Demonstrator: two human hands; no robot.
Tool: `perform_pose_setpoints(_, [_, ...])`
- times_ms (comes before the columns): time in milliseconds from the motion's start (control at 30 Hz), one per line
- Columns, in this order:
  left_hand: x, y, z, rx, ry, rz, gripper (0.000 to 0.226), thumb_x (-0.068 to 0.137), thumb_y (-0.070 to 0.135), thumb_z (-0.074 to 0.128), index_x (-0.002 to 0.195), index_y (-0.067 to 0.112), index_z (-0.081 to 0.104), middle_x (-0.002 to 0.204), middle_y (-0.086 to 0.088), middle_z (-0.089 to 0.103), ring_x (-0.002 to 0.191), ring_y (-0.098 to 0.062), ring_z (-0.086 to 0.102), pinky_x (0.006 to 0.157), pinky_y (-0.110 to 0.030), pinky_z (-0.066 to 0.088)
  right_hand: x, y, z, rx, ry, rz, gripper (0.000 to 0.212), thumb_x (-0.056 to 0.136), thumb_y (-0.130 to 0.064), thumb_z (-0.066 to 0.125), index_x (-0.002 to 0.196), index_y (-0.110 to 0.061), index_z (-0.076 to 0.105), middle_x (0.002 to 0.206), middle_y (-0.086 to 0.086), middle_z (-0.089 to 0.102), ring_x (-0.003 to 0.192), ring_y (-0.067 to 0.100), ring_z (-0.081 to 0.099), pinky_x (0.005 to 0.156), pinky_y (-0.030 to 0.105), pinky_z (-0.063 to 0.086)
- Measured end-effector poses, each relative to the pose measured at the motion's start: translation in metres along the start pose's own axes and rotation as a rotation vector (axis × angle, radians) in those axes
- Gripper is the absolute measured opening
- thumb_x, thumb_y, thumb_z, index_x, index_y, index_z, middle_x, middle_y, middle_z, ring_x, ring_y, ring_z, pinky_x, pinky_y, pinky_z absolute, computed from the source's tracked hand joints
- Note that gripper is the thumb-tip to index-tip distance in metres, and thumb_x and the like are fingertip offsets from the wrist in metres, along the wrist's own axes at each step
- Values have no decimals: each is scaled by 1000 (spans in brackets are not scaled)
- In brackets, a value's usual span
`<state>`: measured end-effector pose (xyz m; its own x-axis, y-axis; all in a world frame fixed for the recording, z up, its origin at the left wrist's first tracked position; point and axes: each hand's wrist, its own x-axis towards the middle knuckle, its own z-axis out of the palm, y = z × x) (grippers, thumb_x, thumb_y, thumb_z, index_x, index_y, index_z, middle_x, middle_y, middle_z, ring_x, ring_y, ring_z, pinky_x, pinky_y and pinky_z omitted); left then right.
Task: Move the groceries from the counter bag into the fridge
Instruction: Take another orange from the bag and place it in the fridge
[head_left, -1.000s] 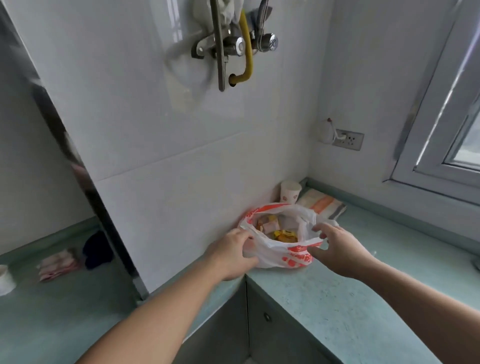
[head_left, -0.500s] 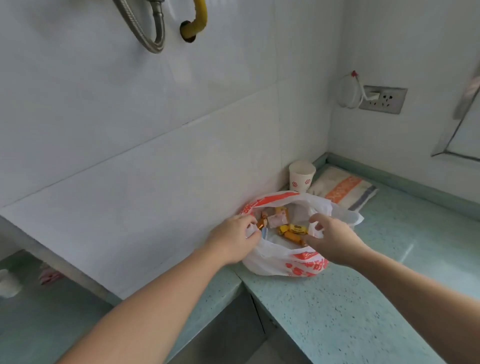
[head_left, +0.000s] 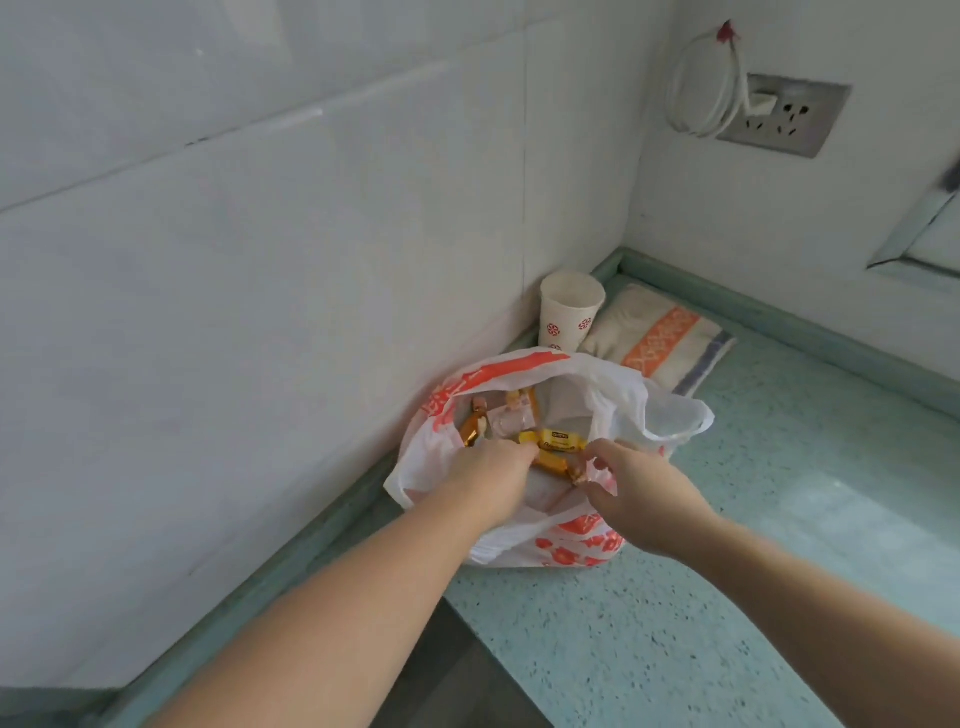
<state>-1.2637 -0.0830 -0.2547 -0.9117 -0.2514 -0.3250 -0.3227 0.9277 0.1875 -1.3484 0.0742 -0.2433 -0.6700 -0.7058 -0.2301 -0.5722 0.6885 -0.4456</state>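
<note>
Groceries (head_left: 558, 440) sit in a white bag (head_left: 582, 545) with red print, on the green desk (head_left: 675, 649) right up against the tiled wall (head_left: 260, 312). It's mostly small yellow and gold wrapped snacks. Just behind the bag there's a paper cup (head_left: 569, 312), with a folded cloth (head_left: 657, 335) beside it in the corner, and a wall socket (head_left: 779, 117) up above. Left hand (head_left: 493, 475) is reaching down into the bag, fingers curled onto the snacks. Right hand (head_left: 634, 493) is pinching the bag's near rim, holding it open.
</note>
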Motion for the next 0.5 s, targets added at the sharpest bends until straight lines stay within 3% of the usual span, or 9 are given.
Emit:
perform_pose_setpoints(100, [-2, -15, 0, 162, -19, -57, 45, 88, -1, 50, 127, 20, 53, 120, -8, 59, 112, -30, 53, 90, -46, 46, 14, -11, 13, -34, -46, -33, 31, 93, -23, 48, 123, -27, 54, 116, -5, 58, 85, 14, 62, 74, 33, 57])
perform_pose_setpoints(267, [-3, -38, -8, 263, -14, -143, 39, 85, 13, 58, 123, 22, 56, 128, -5, 53, 123, -33, 43, 97, -53, 41, 38, -31, 29, -75, -96, -100, 37, 89, -27, 50, 126, -29, 52, 119, -6, 54, 95, 16, 57, 77, 32, 54])
perform_pose_setpoints(500, [-7, -70, -7, 326, -100, -163, 47, 85, 31, 62, 130, 21, 52, 127, -5, 57, 118, -27, 52, 88, -38, 46, 64, -42, 43, -83, -93, -102, 33, 84, -29, 54, 116, -24, 56, 108, -5, 57, 96, 17, 55, 79, 33, 52])
